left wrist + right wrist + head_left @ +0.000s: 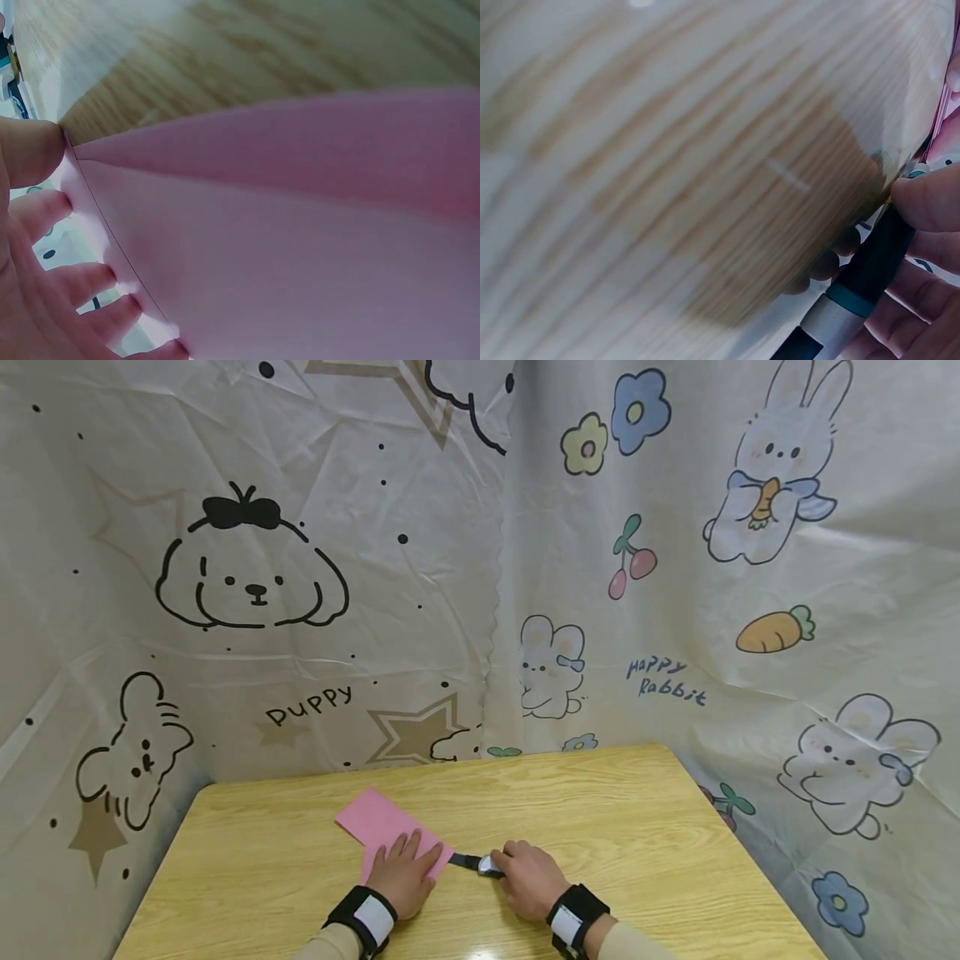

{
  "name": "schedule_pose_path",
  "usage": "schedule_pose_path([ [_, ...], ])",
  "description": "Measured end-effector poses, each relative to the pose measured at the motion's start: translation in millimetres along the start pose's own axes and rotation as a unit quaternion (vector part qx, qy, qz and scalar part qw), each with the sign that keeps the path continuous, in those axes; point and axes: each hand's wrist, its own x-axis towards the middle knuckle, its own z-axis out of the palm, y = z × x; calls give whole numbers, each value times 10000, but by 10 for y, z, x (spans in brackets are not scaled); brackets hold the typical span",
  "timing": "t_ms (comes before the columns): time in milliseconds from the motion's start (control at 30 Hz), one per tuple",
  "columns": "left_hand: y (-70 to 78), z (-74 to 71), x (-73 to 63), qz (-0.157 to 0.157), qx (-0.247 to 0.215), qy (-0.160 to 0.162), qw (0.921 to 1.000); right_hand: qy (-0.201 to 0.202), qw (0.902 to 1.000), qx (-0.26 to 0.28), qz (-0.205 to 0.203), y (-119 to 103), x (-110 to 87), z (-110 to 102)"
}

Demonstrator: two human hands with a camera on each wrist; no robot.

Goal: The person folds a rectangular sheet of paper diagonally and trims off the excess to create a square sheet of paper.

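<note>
A sheet of pink paper (375, 817), folded over itself, lies toward the left of the wooden table. My left hand (403, 877) presses on it with the fingers spread. In the left wrist view, the paper's layers (300, 262) part slightly below the thumb. To the right, my right hand (534, 881) grips a knife (467, 861) with a dark blade, which points left and meets the paper's right corner. Its black handle (874, 259) has a teal ring and a pale band in the right wrist view. The paper covers the blade's tip.
The light wooden table (600, 802) has its far edge against a hanging cloth (420, 568) printed with cartoon puppies, rabbits and flowers. Black bands with white patches (375, 918) circle both wrists. The cloth also runs down along the table's left and right sides.
</note>
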Motion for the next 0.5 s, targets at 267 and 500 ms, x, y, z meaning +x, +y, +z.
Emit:
schedule_pose_path([
  [267,23,-54,-19,-44,6,-112,9999,67,10000,-58,-45,13,-10,-10],
  [500,6,-83,-37,67,-63,-129,9999,-106,9999,14,54,67,-53,-54],
])
